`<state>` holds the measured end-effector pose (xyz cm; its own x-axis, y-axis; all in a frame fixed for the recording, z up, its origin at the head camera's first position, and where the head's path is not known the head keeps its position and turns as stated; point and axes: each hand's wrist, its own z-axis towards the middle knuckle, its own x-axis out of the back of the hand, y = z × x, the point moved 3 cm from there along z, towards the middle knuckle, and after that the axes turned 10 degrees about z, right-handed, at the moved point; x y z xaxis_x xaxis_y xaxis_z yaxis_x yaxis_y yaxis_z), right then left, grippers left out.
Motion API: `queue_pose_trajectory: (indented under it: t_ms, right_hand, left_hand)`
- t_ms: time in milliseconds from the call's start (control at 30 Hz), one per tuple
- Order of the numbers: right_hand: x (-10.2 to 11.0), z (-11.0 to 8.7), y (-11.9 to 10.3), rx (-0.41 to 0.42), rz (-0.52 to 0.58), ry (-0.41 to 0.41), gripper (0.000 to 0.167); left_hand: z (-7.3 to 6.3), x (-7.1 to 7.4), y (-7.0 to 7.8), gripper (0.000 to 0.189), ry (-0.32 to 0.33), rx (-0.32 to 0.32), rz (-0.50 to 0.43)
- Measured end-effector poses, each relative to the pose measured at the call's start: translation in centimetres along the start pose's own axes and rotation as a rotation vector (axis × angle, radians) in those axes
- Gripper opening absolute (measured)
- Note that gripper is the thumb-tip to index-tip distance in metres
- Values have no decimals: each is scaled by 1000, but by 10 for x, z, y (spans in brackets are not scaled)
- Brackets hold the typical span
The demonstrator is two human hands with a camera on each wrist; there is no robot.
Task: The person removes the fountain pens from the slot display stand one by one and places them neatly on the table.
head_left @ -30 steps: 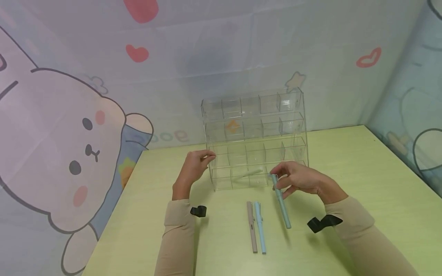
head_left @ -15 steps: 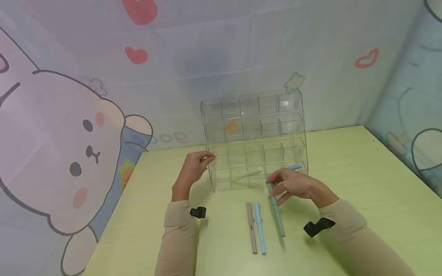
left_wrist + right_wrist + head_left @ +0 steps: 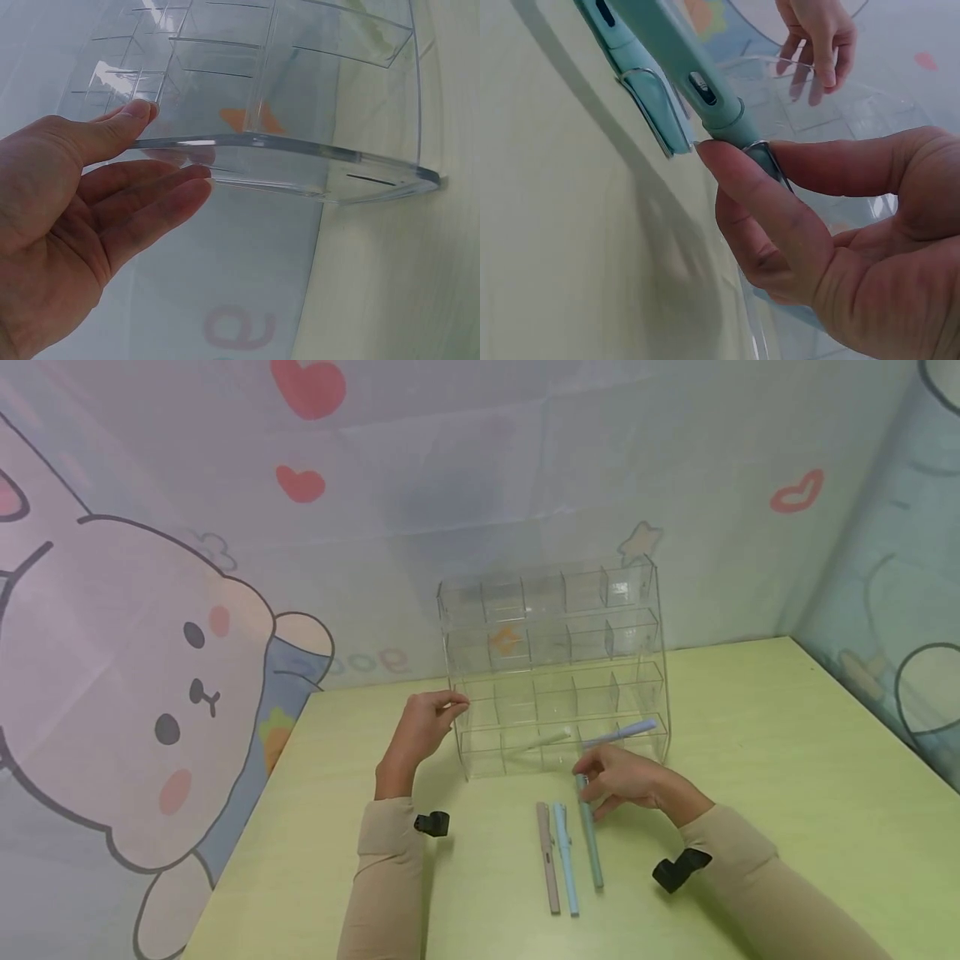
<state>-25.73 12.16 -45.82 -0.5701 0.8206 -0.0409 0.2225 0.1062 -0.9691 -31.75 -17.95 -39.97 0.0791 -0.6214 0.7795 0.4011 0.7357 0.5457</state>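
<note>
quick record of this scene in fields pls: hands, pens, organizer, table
left hand: open, straight fingers touch the left side of the clear organizer
right hand: pinches the cap end of the green pen
other pens: beige pen and blue pen lie side by side, left of the green one
in organizer: lilac pen and a clear pen, bottom row
surface: yellow-green table

Sleeves: person is wearing long beige sleeves [image 3: 382, 877] on both arms.
Wrists: black straps [image 3: 431, 822] are circling each.
</note>
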Motion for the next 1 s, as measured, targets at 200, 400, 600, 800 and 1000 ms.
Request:
queue_pose_trajectory:
  t_ms: [200,400,600,800,1000]
  right_hand:
    - [-8,5,8,-1,-20,2,47]
    - [-13,5,11,-19,-54,-2,43]
    - [-15,3,9,-28,-106,-4,37]
    - [-16,2,6,-22,-240,39,30]
    - [-19,0,5,18,-340,53,24]
  left_hand:
    - [0,-1,0,18,6,-8,3]
    - [0,-1,-1,18,9,-10,10]
    - [0,-2,-2,19,5,-7,10]
    - [0,-2,-2,18,12,-12,15]
    - [0,-1,-1,18,12,-14,20]
